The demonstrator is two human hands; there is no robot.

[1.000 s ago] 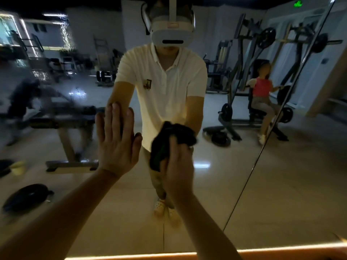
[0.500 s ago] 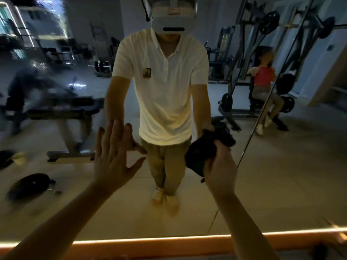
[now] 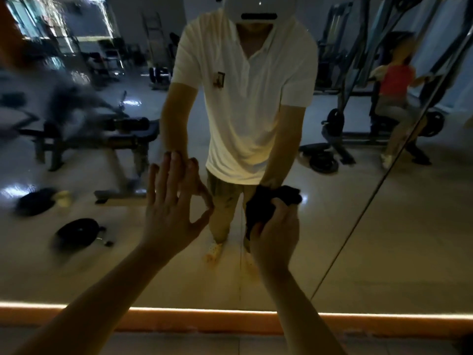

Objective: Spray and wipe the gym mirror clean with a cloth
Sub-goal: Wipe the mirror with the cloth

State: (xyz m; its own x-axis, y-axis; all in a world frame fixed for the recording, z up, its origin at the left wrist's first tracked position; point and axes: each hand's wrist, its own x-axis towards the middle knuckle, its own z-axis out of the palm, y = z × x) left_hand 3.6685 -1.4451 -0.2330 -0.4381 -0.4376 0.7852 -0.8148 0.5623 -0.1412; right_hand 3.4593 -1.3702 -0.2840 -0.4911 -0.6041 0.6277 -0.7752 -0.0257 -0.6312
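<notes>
We judged this the wiping step. Our right hand [image 3: 276, 231] gripped the dark cloth [image 3: 266, 206], which was bunched in curled fingers. Its upper part poked out above the knuckles and seemed pressed to the mirror [image 3: 409, 239]. Our left hand [image 3: 169, 213], off to the left of the cloth hand, had its fingers straight and spread, with the tips against the glass. It grasped nothing (a brace, we supposed). A vertical seam [image 3: 240, 265] ran down the glass just left of the cloth hand, and a slanted seam [image 3: 358, 226] lay well to its right. Below both hands a lit strip [image 3: 204, 311] edged the mirror's foot. No spray bottle showed, and we could not tell whether the glass was wet. The next move, in our view, called for steady pressure and overlapping sweeps of the cloth across the panel. The left hand would then need lifting so that its print could be wiped too.
</notes>
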